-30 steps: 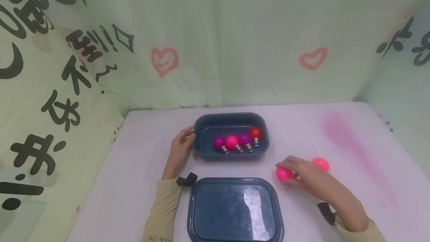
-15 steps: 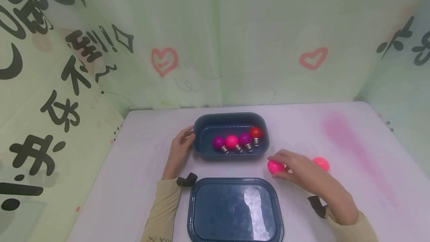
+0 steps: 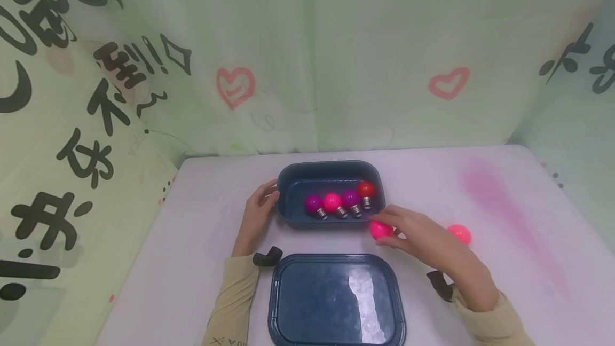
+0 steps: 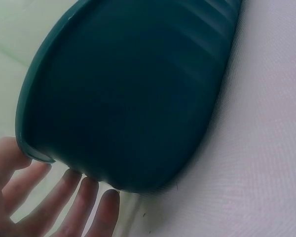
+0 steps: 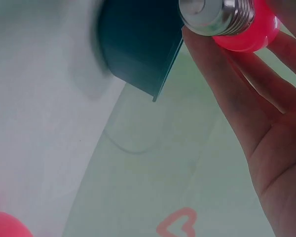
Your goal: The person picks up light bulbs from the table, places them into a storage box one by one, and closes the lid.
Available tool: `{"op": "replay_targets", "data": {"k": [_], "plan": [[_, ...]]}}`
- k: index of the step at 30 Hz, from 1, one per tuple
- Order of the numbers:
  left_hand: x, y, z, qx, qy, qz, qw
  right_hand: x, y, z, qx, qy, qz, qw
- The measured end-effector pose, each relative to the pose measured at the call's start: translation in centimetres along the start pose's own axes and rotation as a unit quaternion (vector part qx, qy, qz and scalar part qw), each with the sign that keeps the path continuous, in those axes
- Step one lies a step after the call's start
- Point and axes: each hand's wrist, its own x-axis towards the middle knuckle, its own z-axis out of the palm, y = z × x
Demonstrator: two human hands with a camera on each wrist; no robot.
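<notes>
My left hand (image 3: 258, 217) rests its fingertips against the left end of a dark blue rectangular container (image 3: 293, 208). In the left wrist view, fairly straight, spread fingers (image 4: 64, 202) touch the container's outer wall. Along the front half of the container lie two purple light bulbs, a pink one and a red bulb (image 3: 366, 189), metal bases toward me. With thumb and fingers, my right hand (image 3: 423, 236) pinches a hot-pink light bulb (image 3: 381, 230) just off the container's front right corner. Its silver screw base (image 5: 219, 15) shows in the right wrist view.
A matching dark blue lid (image 3: 331, 300) lies flat in front of the container. Another pink round bulb (image 3: 459, 234) sits on the white tabletop (image 3: 509, 260) behind the right wrist. Printed green curtains (image 3: 336, 68) enclose the back and sides.
My right hand has carried the hot-pink bulb left and away from me, up to the container's front right corner. The left hand and the container have stayed still.
</notes>
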Motion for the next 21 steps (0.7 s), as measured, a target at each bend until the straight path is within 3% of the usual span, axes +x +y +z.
{"op": "replay_targets", "data": {"k": [14, 21], "plan": [[0.0, -0.1, 0.0, 0.005, 0.002, 0.005, 1.0, 2.3, -1.2, -0.3, -0.004, 0.015, -0.03, 0.9994], [0.2, -0.1, 0.0, -0.014, -0.002, -0.002, 0.9999, 3.2, -1.3, -0.1, -0.003, 0.028, -0.048, 0.9984]]}}
